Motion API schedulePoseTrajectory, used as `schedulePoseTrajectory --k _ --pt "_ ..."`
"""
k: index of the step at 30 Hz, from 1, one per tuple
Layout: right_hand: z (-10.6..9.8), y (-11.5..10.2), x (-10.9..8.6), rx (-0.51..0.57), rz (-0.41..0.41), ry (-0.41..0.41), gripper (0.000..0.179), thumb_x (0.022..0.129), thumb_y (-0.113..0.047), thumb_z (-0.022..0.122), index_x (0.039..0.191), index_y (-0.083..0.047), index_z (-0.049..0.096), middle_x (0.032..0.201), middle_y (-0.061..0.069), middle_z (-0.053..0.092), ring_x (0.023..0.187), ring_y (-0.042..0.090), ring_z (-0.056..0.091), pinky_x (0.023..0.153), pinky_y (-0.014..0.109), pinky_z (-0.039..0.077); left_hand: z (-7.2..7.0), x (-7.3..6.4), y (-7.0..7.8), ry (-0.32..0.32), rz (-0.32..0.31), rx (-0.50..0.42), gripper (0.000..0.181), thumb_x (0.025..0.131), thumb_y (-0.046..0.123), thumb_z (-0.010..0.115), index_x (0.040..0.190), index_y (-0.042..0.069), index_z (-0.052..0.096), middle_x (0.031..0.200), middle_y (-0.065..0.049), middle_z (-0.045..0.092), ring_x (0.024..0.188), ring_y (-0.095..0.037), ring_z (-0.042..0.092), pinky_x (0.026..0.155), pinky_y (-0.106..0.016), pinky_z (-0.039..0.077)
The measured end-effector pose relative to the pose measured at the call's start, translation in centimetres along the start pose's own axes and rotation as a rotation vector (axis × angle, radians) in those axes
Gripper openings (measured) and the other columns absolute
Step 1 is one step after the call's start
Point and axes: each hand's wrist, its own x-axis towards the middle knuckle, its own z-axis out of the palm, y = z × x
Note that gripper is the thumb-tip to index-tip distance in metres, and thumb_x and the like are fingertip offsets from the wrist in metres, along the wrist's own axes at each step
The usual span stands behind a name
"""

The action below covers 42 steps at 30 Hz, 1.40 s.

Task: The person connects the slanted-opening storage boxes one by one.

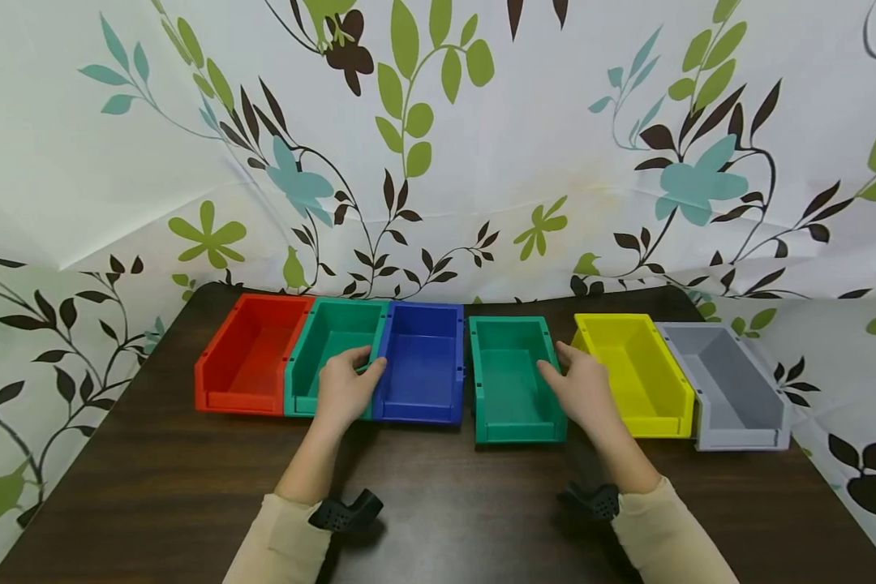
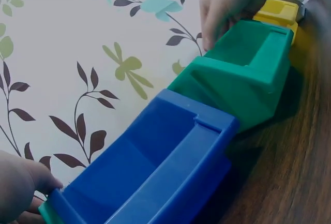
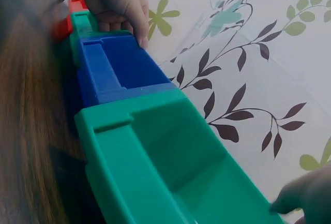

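My left hand (image 1: 343,388) is at the left wall of a blue bin (image 1: 419,365), its thumb at the rim and its fingers over the neighbouring left green bin (image 1: 336,324). It pinches the blue bin's wall. A separate green bin (image 1: 511,365) stands to the right of the blue one, a narrow gap between them. My right hand (image 1: 584,388) pinches this bin's right wall, thumb at the rim and fingers on the outer side, next to a yellow bin (image 1: 628,365). The insides of the blue bin and the right green bin show bare.
A red bin (image 1: 255,349) stands at the left end of the row, against the left green bin. A grey bin (image 1: 730,381) is at the right end, beside the yellow one. All are on a dark wooden table (image 1: 438,503), before a leaf-patterned cloth (image 1: 438,219).
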Motion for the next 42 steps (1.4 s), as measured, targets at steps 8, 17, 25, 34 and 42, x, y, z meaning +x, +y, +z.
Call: schedulePoseTrajectory --k 8,17,25,34,42 --pt "0.3 0.4 1.5 0.025 -0.001 -0.011 0.049 0.093 -0.013 0.051 0.134 0.012 0.044 0.118 0.032 0.06 0.042 0.015 0.042 0.041 0.025 0.039 0.1 -0.1 0.6 0.052 0.006 0.027 0.043 0.09 0.021 0.062 0.121 -0.008 0.06 0.118 -0.025 0.063 0.11 -0.036 0.061 0.09 -0.049 0.051" --pt "-0.1 0.5 2.4 0.083 -0.029 0.105 0.046 0.092 -0.014 0.053 0.131 0.011 0.049 0.109 0.03 0.065 0.076 0.03 0.069 0.052 0.026 0.051 0.0 -0.2 -0.2 0.017 -0.015 -0.037 0.045 0.09 0.025 0.064 0.123 -0.004 0.06 0.121 -0.022 0.063 0.113 -0.034 0.06 0.09 -0.048 0.052" --pt "-0.1 -0.2 2.3 0.138 -0.023 0.109 0.046 0.093 -0.014 0.053 0.133 0.009 0.048 0.113 0.029 0.063 0.076 0.027 0.069 0.051 0.022 0.049 0.0 -0.3 -0.3 0.032 -0.032 -0.066 0.045 0.089 0.028 0.066 0.122 -0.003 0.061 0.119 -0.021 0.064 0.113 -0.033 0.061 0.09 -0.047 0.052" --pt "-1.0 -0.2 2.3 0.15 -0.021 0.159 0.046 0.095 -0.017 0.051 0.134 0.007 0.047 0.115 0.028 0.063 0.091 0.034 0.068 0.068 0.041 0.058 0.6 -0.4 0.2 0.036 -0.042 -0.079 0.045 0.088 0.028 0.066 0.122 -0.001 0.062 0.12 -0.019 0.064 0.112 -0.031 0.061 0.09 -0.047 0.052" --pt "-1.3 -0.2 2.2 0.14 -0.031 0.201 0.044 0.094 -0.016 0.054 0.132 0.005 0.05 0.113 0.027 0.064 0.082 0.032 0.067 0.054 0.018 0.049 0.9 -0.6 0.3 0.036 -0.034 -0.082 0.045 0.088 0.028 0.066 0.121 -0.002 0.062 0.119 -0.019 0.065 0.112 -0.032 0.062 0.089 -0.047 0.052"
